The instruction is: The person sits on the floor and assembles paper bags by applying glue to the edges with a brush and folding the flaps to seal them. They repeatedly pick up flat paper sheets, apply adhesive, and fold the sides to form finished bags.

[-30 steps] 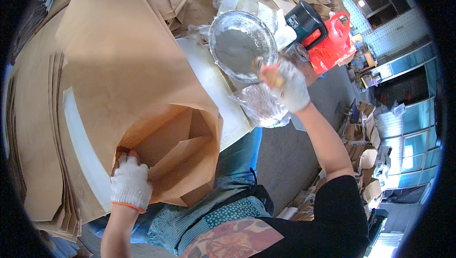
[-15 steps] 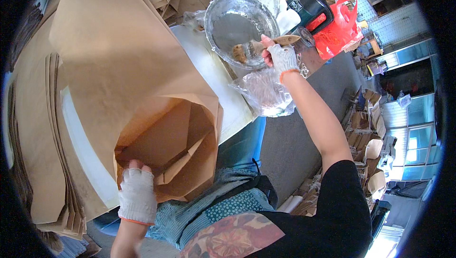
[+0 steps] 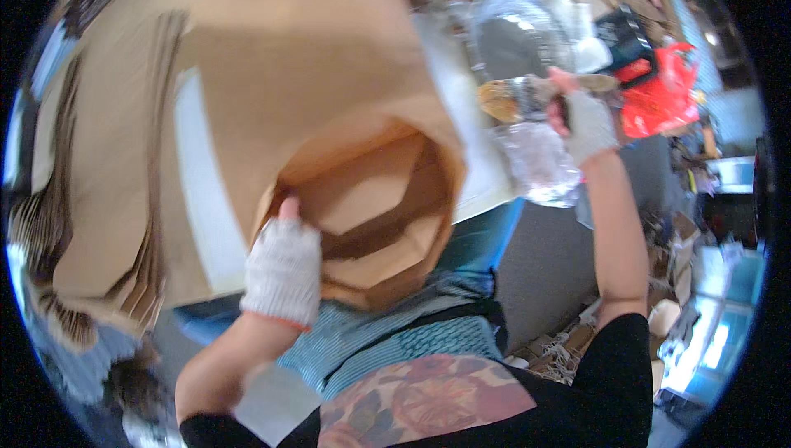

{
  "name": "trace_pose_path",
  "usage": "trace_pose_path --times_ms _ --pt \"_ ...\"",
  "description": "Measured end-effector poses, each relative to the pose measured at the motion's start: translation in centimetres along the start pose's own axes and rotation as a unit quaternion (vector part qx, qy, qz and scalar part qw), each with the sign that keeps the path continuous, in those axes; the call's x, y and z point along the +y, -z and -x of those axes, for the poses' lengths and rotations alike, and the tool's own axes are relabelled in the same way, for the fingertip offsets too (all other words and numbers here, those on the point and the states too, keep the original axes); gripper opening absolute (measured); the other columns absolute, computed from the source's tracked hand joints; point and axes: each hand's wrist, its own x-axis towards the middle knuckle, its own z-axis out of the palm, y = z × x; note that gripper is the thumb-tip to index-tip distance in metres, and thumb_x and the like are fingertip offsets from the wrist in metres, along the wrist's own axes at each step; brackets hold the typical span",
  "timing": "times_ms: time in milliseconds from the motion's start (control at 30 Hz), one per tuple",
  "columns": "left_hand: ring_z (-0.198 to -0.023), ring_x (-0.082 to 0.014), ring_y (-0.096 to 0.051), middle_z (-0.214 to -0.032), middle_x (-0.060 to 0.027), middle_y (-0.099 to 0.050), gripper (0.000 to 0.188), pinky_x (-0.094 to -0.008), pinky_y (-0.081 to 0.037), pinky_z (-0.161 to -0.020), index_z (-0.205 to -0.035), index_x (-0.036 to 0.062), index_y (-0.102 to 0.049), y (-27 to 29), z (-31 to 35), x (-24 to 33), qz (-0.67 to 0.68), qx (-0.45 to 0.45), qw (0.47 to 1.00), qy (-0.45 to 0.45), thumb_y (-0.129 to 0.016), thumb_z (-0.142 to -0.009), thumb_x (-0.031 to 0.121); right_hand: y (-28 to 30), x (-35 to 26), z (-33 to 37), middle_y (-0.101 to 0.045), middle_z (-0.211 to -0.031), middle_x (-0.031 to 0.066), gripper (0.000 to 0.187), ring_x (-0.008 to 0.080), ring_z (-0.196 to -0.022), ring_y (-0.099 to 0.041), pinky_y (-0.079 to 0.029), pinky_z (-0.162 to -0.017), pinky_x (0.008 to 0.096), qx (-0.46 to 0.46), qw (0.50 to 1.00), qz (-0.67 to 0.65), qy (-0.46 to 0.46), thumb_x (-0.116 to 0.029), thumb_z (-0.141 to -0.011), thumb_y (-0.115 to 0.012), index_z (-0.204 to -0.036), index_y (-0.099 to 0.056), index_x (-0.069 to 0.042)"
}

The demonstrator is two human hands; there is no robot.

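Observation:
A large brown paper bag (image 3: 309,60) lies across the table, its near end opened into a wide many-sided mouth with folded flaps inside. My left hand (image 3: 284,271), in a white fingerless knit glove, grips the left rim of that mouth; the thumb shows inside and the other fingers are hidden. My right hand (image 3: 587,122), gloved likewise, is closed round the wooden handle of a paste brush (image 3: 500,102). The bristles point left, by the near rim of a basin (image 3: 478,40) of grey paste. Motion blurs the brush.
Stacked flat paper bags (image 3: 111,159) lie at the left. Below the basin is a crumpled clear plastic bag (image 3: 540,164). A dark kettle (image 3: 622,44) and a red plastic bag (image 3: 659,98) stand at the far right. More brown paper lies on the floor.
The view has shifted, moving the scene rightward in the picture. My right hand has drawn the brush from over the basin to its near rim. My left hand stays at the bag's mouth.

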Motion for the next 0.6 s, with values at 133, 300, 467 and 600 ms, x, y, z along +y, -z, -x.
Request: trace_pose_path --times_ms 133,300,467,600 --pt "-0.103 -0.0398 -0.062 -0.128 -0.0253 -0.052 0.031 -0.0459 -0.054 -0.087 -0.110 -0.0041 -0.058 0.4 -1.0 -2.2 0.046 -0.063 0.995 0.054 -0.062 -0.080 0.004 -7.3 0.5 8.0 -0.062 -0.069 0.0019 0.036 0.0079 -0.051 -0.056 -0.044 -0.045 0.0214 -0.206 0.978 -0.024 0.021 -0.043 -0.096 -0.057 -0.113 -0.064 -0.012" --pt "-0.111 -0.0424 -0.059 -0.127 -0.0270 -0.048 0.057 -0.0460 -0.054 -0.090 -0.117 -0.0031 -0.050 0.8 -2.4 -3.0 0.128 -0.149 0.971 0.133 -0.077 -0.070 0.015 -16.5 3.9 12.0 -0.068 -0.077 0.0020 0.026 0.0115 -0.068 -0.064 -0.051 -0.059 0.0244 -0.323 0.946 -0.027 0.023 -0.029 -0.095 -0.063 -0.106 -0.070 -0.007" --pt "-0.111 -0.0436 -0.059 -0.131 -0.0292 -0.046 0.059 -0.0457 -0.053 -0.092 -0.121 -0.0041 -0.049 -0.2 -2.4 -3.3 0.165 -0.131 0.969 0.131 -0.075 -0.071 0.013 -19.0 5.6 11.3 -0.070 -0.079 0.0064 0.018 0.0141 -0.076 -0.068 -0.054 -0.068 0.0288 -0.332 0.917 0.109 0.193 -0.019 -0.090 -0.067 -0.097 -0.072 -0.003" --pt "-0.112 -0.0445 -0.058 -0.132 -0.0300 -0.046 0.061 -0.0452 -0.052 -0.093 -0.124 -0.0047 -0.048 -0.4 -1.9 -3.2 0.086 -0.088 0.989 0.078 -0.074 -0.072 0.013 -16.5 5.6 11.4 -0.072 -0.086 0.0038 0.021 0.0130 -0.079 -0.067 -0.053 -0.069 0.0276 -0.344 0.927 0.062 0.134 -0.021 -0.091 -0.067 -0.103 -0.073 -0.006"
